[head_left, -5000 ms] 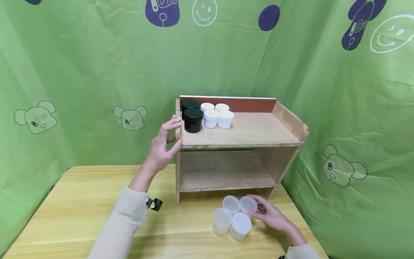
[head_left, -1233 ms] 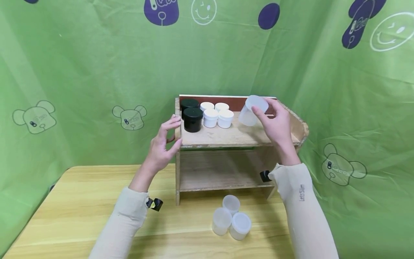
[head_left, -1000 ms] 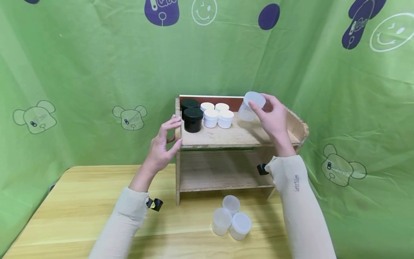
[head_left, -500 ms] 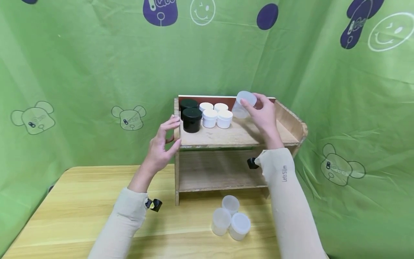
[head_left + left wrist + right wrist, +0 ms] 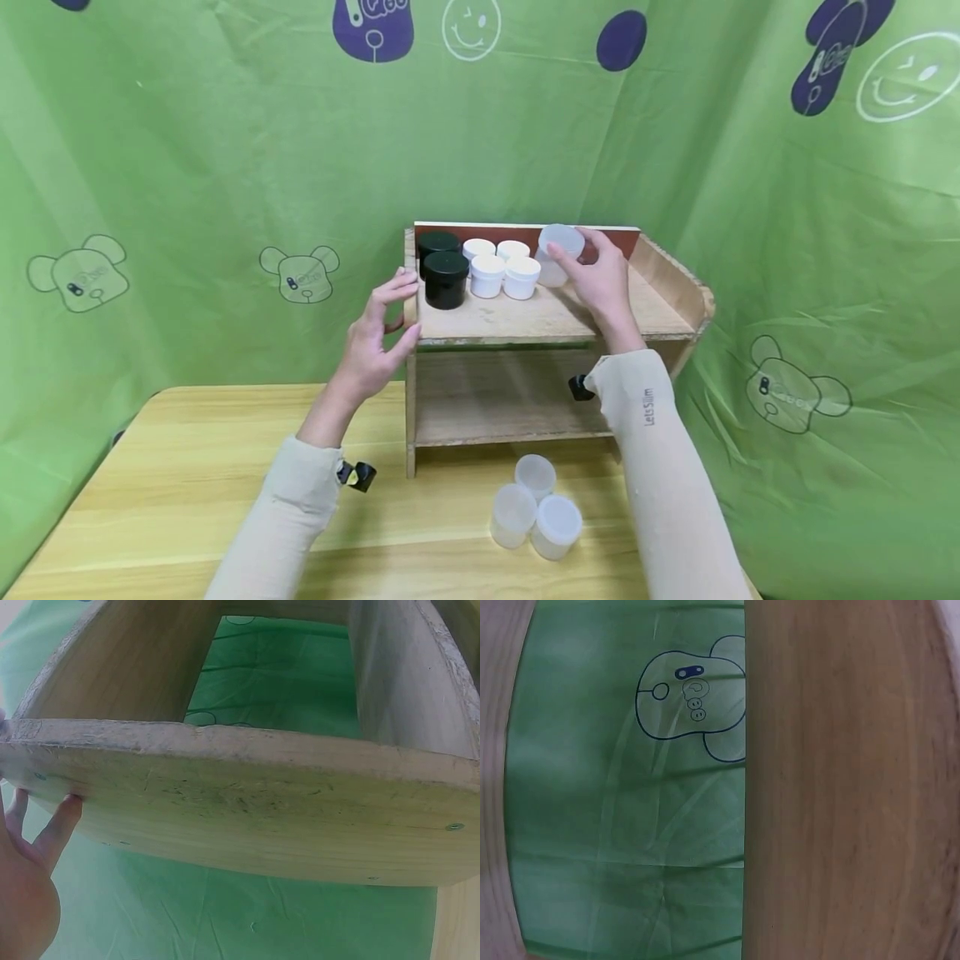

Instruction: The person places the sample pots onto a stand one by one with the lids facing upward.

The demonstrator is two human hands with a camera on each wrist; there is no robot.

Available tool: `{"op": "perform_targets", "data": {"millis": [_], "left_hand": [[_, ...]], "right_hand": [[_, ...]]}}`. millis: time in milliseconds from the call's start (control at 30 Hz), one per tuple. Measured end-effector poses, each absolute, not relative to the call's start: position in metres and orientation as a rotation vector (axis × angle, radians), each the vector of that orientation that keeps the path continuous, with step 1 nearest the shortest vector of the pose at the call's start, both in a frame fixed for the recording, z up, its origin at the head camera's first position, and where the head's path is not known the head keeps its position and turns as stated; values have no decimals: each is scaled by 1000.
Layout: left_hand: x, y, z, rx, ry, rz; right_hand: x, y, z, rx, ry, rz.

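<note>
In the head view my right hand (image 5: 600, 275) holds a translucent plastic jar (image 5: 552, 271) between thumb and fingers. The jar is nearly upright at the top board of a wooden shelf (image 5: 622, 296), just right of several small white jars (image 5: 521, 277). Two black jars (image 5: 446, 281) stand at the board's left end. My left hand (image 5: 372, 342) grips the shelf's left side panel; the left wrist view shows fingers (image 5: 60, 825) against the panel's outer face (image 5: 262, 817). Three more translucent jars (image 5: 557, 525) stand grouped on the table. Neither the held jar nor my hand shows in the right wrist view.
The shelf stands on a light wooden table (image 5: 225, 467) and has a lower board (image 5: 510, 408) beneath the top one. A raised side panel (image 5: 671, 287) bounds the top board on the right. Green printed curtain (image 5: 187, 167) hangs behind and beside the table.
My right hand has taken one translucent jar from the group on the table up to the top board, then moved it left and lowered it beside the white jars. My left hand stays put.
</note>
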State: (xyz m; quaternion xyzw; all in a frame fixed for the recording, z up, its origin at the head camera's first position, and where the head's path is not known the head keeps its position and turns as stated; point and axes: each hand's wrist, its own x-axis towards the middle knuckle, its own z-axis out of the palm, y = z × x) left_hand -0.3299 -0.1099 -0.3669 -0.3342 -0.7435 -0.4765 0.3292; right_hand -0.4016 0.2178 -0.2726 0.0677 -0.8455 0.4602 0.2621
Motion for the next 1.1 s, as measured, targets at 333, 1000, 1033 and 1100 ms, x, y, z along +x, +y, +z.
{"op": "perform_targets", "data": {"millis": [333,1000,1033,1100], "left_hand": [[-329,-110,-366,-870,-1951,-1246],[-329,-110,-365,-872,-1953,-1238],[-328,-110,-365,-870,-1955,-1238],[-328,-110,-366,-867,-1957,-1237]], "right_hand": [[-403,218,-275,203,-2324,1309],[-404,218,-277,260,-2323,1375],[-404,218,-277,257,-2327,1371],[-404,218,-277,253,-2332,1366]]}}
